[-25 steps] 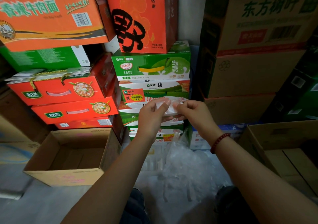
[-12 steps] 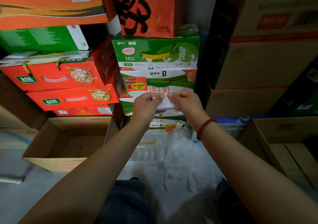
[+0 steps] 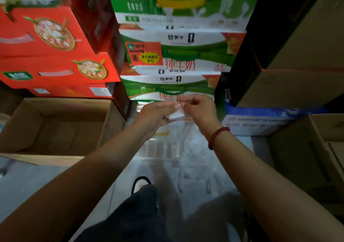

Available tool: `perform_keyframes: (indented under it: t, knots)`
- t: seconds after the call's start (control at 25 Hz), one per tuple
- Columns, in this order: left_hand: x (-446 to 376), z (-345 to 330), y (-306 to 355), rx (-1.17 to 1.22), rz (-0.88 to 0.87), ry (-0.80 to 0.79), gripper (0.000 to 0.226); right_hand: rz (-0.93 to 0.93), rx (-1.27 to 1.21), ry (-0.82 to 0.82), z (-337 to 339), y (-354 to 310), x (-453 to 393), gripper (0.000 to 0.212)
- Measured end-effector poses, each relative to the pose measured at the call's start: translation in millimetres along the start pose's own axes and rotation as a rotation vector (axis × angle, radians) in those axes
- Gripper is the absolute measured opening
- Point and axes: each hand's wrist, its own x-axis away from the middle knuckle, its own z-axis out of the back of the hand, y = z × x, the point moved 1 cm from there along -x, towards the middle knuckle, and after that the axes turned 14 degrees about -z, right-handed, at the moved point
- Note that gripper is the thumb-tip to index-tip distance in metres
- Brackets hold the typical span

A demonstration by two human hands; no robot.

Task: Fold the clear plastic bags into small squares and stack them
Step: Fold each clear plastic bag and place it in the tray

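A small folded clear plastic bag [image 3: 176, 115] is held in the air between both hands, in front of the stacked milk cartons. My left hand [image 3: 157, 114] holds it from the left, thumb laid along its top and fingers underneath. My right hand [image 3: 198, 109] pinches its upper right edge with curled fingers; a red bead bracelet is on that wrist. Below the hands lies a loose heap of clear plastic bags [image 3: 188, 160] on the floor, blurred.
An open empty cardboard box [image 3: 55, 128] stands at the left. Red gift boxes [image 3: 55, 55] and green milk cartons [image 3: 176, 52] are stacked behind. Brown cartons [image 3: 297, 55] rise on the right, with another open box [image 3: 316, 148] beneath. My dark-trousered knee [image 3: 137, 214] is below.
The camera has tilted down, so the cartons have slid up the view. The hands have stayed together on the folded bag, which looks smaller and more tightly folded.
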Motion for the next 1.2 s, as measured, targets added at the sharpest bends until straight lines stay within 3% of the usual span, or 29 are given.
perform_keyframes:
  t: [0.28,0.44,0.52,0.64,0.72,0.92,1.2]
  knots:
    - [-25.0,15.2,-80.9,0.030,0.093,0.079,0.022,-0.088,0.071,-0.039,-18.0,65.0,-41.8,0.017]
    - [-31.0,20.2,-111.6,-0.033,0.119,0.144,0.015,-0.155,0.071,-0.043,-29.4,93.5,-59.6,0.014]
    - [-35.2,24.7,-128.2,-0.092,0.074,0.187,0.013,-0.275,0.097,-0.086,-32.4,106.1,-67.8,0.008]
    - [-35.1,28.0,-149.5,-0.094,0.026,0.272,0.015,-0.540,0.126,-0.137,-31.4,124.7,-72.7,0.022]
    - [-33.6,27.2,-164.6,-0.038,0.050,0.292,0.014,-0.594,0.088,-0.125,-32.5,135.5,-76.1,0.024]
    - [-27.4,21.5,-191.9,-0.032,0.140,0.311,0.011,-0.534,0.219,-0.070,-34.6,150.8,-93.1,0.009]
    - [-28.2,24.6,-221.6,-0.108,0.192,0.351,0.013,-0.317,0.429,-0.198,-39.5,180.9,-114.9,0.016]
